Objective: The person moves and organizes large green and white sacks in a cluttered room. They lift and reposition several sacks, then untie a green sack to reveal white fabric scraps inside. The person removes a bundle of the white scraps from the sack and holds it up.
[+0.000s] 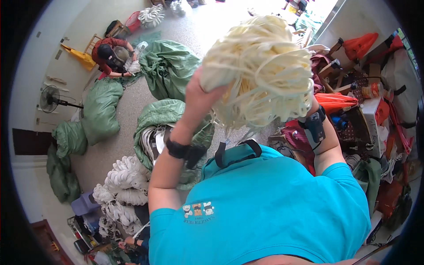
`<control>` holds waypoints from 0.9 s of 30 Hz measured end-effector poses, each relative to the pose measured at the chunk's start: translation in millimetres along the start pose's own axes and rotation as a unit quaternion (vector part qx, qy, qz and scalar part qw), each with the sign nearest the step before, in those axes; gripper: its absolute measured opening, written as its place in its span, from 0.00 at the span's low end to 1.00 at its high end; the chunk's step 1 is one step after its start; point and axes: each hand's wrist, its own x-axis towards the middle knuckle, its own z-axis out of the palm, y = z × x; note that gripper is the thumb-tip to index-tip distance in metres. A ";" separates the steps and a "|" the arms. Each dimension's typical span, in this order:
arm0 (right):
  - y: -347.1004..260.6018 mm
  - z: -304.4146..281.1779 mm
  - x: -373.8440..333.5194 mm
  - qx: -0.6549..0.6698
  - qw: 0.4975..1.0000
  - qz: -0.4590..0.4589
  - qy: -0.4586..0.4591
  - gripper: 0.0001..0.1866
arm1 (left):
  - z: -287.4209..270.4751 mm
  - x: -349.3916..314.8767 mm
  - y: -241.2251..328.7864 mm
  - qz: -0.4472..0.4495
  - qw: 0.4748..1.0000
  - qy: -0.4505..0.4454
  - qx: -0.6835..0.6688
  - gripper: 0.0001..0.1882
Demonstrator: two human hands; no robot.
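Observation:
A large bundle of cream flat straps [265,70], looped and tangled, is held up in front of my chest. My left hand [204,95] grips its left side, with the fingers closed into the strands. At the right edge of the bundle, my right hand [314,107] holds on from behind; its fingers are hidden by the loops. Loose strap ends hang down below. Dark bands with small devices are on both my wrists. Under my left forearm stands an open green sack [152,110] with white strap coils inside.
Coiled white bundles [126,181] are piled at lower left. Full green sacks [102,110] stand at left, near a fan [51,98]. A person in red [110,55] bends over white material. Cluttered boxes and orange bags [338,102] crowd the right. Another person's hand shows at lower left.

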 end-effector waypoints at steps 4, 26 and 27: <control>-13.6 -14.2 -13.4 0.002 1.000 -0.015 0.016 0.21 | -14.4 34.4 24.0 -0.032 0.985 0.027 -0.169 0.18; 19.6 -10.4 -40.8 0.063 0.997 0.028 0.022 0.20 | 74.0 -38.1 -64.9 -0.317 0.812 -0.287 -0.397 0.37; 23.2 -7.5 -39.8 0.072 0.997 0.031 0.017 0.20 | 74.4 -31.0 -60.0 -0.306 0.795 -0.257 -0.456 0.38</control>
